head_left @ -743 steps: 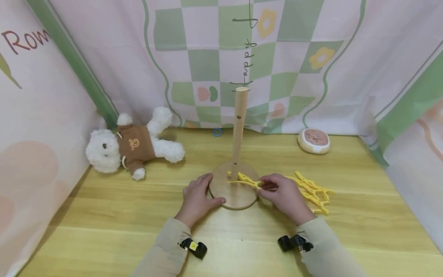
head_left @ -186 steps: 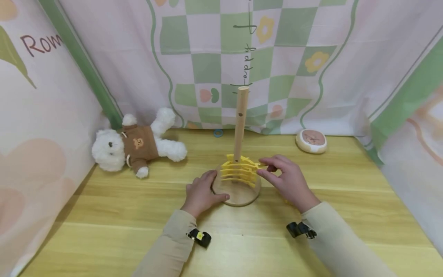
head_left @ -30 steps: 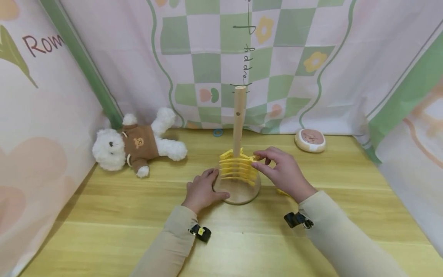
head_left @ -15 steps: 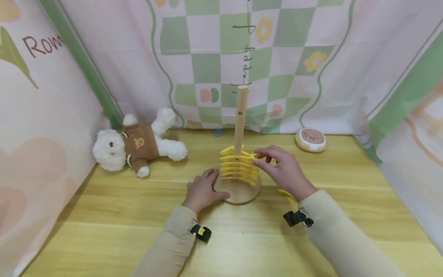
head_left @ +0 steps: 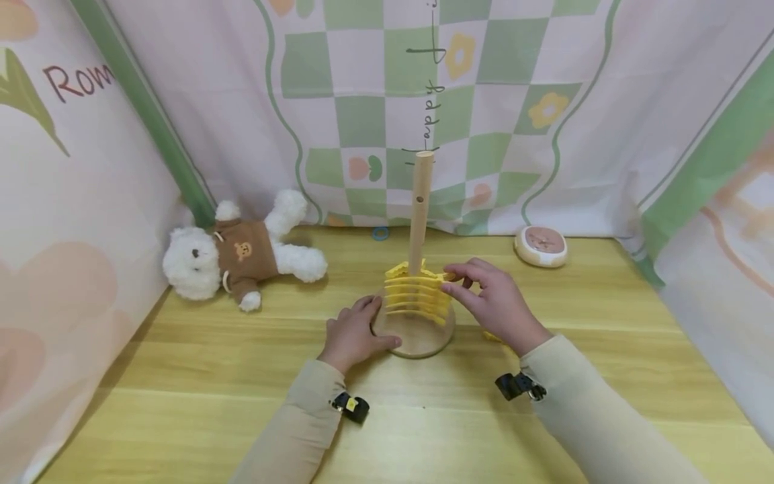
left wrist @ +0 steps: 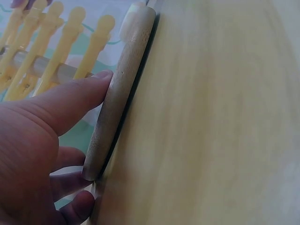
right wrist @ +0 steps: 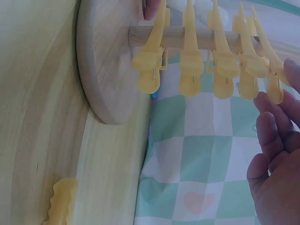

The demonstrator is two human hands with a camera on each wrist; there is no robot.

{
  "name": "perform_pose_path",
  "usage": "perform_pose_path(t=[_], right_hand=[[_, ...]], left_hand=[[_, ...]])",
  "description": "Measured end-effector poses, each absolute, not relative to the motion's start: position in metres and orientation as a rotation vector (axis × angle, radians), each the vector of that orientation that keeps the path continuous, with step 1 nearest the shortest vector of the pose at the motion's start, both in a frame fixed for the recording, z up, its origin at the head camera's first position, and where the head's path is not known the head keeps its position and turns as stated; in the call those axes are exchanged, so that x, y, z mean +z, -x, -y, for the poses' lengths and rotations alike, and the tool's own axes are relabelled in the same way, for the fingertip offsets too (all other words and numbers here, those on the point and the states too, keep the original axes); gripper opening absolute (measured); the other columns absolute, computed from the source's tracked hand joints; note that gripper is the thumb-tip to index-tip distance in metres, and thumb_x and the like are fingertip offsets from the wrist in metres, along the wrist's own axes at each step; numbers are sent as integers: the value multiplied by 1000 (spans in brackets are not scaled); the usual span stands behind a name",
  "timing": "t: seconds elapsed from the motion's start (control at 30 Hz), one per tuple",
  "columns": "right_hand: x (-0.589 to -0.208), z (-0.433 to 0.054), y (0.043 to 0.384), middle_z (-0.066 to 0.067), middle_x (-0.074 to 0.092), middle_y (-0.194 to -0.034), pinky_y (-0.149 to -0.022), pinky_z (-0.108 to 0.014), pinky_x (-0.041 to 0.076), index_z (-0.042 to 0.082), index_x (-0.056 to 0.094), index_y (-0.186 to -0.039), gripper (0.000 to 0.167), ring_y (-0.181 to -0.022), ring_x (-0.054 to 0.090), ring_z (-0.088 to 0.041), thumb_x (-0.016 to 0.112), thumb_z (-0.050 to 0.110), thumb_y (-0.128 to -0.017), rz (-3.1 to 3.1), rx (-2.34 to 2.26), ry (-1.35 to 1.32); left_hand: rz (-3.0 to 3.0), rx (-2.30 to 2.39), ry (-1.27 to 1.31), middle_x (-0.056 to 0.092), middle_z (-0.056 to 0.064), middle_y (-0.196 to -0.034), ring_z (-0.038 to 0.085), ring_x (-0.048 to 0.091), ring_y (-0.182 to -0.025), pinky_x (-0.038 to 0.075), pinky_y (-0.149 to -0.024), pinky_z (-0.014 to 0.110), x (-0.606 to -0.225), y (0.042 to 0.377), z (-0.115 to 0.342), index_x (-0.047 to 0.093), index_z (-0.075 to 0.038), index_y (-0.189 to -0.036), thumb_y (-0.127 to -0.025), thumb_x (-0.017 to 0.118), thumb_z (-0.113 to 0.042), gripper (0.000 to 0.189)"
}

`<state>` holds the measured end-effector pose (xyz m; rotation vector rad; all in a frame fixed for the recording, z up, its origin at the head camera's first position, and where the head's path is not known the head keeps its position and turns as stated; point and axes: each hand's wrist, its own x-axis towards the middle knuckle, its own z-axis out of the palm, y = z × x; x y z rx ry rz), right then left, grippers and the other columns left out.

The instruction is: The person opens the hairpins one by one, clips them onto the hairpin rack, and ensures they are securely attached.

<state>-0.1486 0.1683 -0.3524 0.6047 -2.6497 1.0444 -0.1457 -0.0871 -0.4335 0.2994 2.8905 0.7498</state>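
A wooden stand, a round base (head_left: 417, 343) with an upright pole (head_left: 422, 202), stands on the table. Several yellow plastic clips (right wrist: 190, 70) sit one above another on the lower pole, each with a small spring hinge. My left hand (head_left: 353, 336) holds the base's rim; in the left wrist view the thumb (left wrist: 89, 93) presses near the edge and the other fingers lie along it. With thumb and fingertips, my right hand (head_left: 498, 302) pinches the handle end of the topmost clip (right wrist: 276, 82), whose long prongs lie at the pole.
A loose yellow clip (right wrist: 62, 204) lies on the table right of the base, partly hidden by my right forearm in the head view. A white plush toy (head_left: 244, 259), a small blue ring (head_left: 379, 233) and a white-and-pink device (head_left: 541, 247) lie near the back curtain.
Since the earliest frame, the stack on the pole has grown and the pile at right has shrunk. In the last half second the topmost clip dips slightly with my right hand; my left stays put.
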Motion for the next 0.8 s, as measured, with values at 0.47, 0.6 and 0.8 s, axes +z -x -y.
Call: perform_pose_path(t=[0.47,0.6,0.8], right_hand=[[-361,-199,128,-12,60,-133,-95,-55,42,6,53,-141,61,-116,55,-29,71,39,-94,2781,1167,-472],[-374,-221,114,-13,61,-129,-93,-55,42,5,58,-133,53,-112,56,-29,73,36,-93,2805,1084,-437],[-392,-255,94,-17,60,-127,-92,-58,44,1,59,-132,55,-111,57,-34,75,34,-92,2881,996,-376]], left_hand=[[-2892,762,-294,39,2,-159,36,48,-128,36,-92,55,-437,147,87,39,-21,-156,-78,75,-65,96],[-2893,775,-291,39,2,-159,36,48,-128,36,-93,56,-436,148,87,39,-20,-156,-78,76,-64,97],[-2886,770,-282,38,2,-159,36,47,-129,35,-95,57,-437,147,87,39,-21,-156,-78,76,-64,97]])
